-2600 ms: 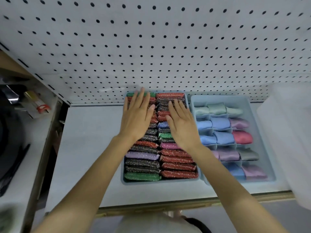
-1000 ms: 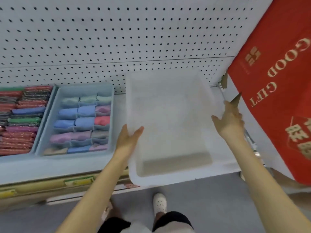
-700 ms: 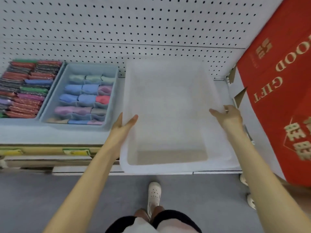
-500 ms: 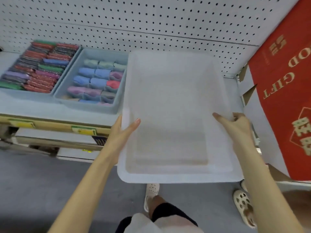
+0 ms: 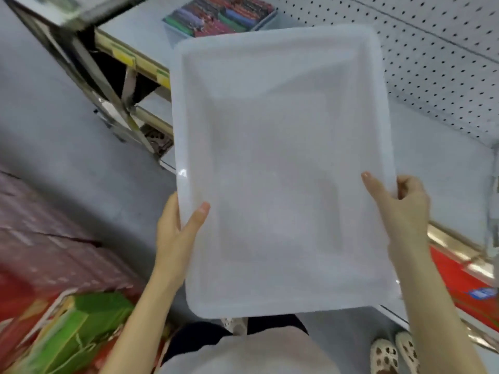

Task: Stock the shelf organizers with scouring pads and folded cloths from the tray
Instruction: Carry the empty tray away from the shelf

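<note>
Fingers of left hand and right hand clamp long rims of translucent white rectangular plastic tray, apparently empty | long axis forward | pad-filled organizer beyond far-left corner

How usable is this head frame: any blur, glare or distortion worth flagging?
Head view: motion blur smears the green package lower left and the scouring pads at top; a small glare spot marks the tray rim; wide-angle distortion slants the pegboard; the left hand and right hand look fairly sharp.
</note>
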